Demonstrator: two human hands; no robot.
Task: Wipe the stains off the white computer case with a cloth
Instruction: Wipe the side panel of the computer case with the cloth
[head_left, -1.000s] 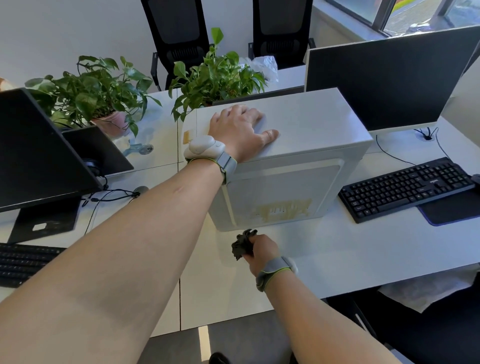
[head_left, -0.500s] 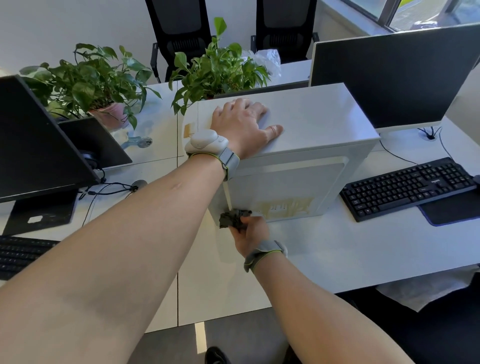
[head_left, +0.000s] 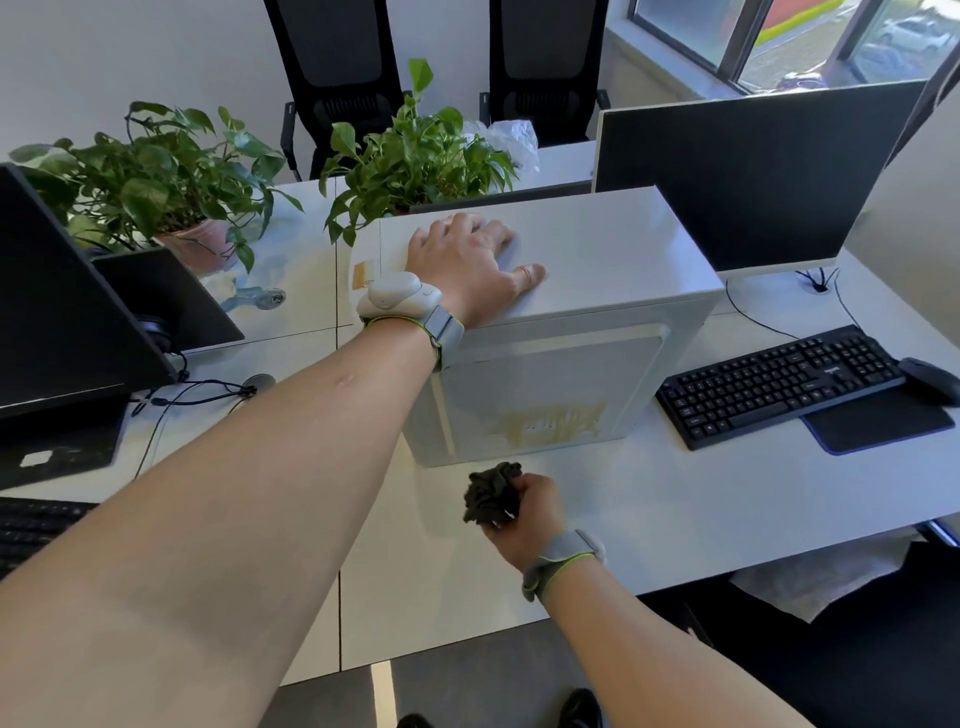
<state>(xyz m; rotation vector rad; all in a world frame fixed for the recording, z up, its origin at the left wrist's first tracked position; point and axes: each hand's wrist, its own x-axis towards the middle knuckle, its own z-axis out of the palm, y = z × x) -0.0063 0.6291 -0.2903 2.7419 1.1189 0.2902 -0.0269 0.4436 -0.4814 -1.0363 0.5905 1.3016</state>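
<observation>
My left hand (head_left: 470, 265) flat on computer case (head_left: 597, 270) top, fingers spread. My right hand (head_left: 524, 512) fisted around dark cloth (head_left: 491, 499), off case, below yellowish stain (head_left: 550, 423), near desk (head_left: 675, 519) front edge.

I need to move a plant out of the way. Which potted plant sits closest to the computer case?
The right-hand plant, its leaves right behind the white case. The other plant, in a pink pot, sits further left.
</observation>
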